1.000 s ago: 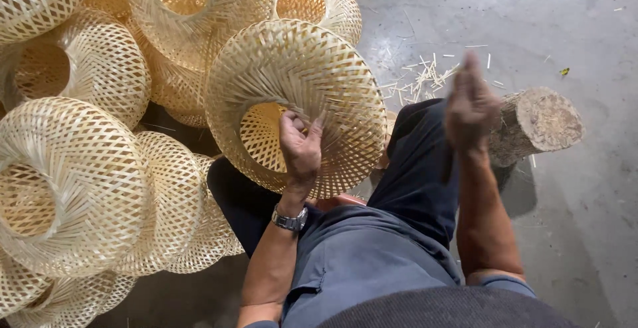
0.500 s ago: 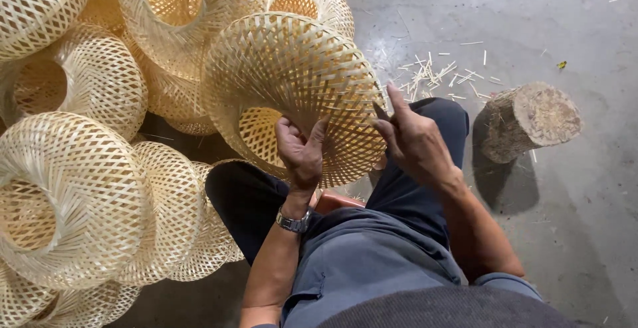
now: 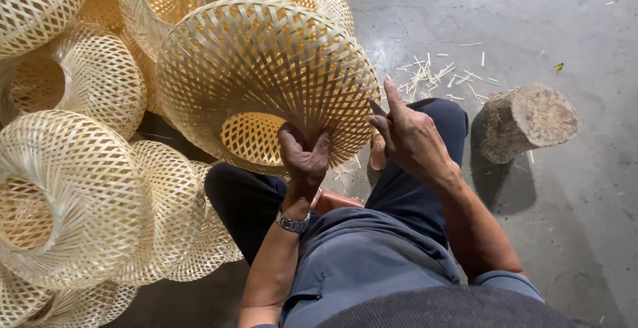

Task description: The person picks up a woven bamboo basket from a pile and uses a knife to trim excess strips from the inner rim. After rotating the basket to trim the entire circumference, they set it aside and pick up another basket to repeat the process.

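Note:
A large woven bamboo lampshade (image 3: 266, 69) tilts over my knees, its open mouth facing me. My left hand (image 3: 304, 155), with a metal watch on the wrist, grips the rim at the lower edge. My right hand (image 3: 409, 135) rests against the right side of the shade and holds a small dark blade (image 3: 377, 107) between the fingers, its tip at the weave. I sit with dark trousers and a blue-grey shirt.
Several finished woven bamboo shades (image 3: 73, 195) are piled at the left and behind. A short wooden log block (image 3: 525, 120) stands on the concrete floor at the right. Cut bamboo slivers (image 3: 438, 75) lie scattered beside it.
My right hand came down from above the log block to the shade's right edge. The shade has lifted and turned a little toward me.

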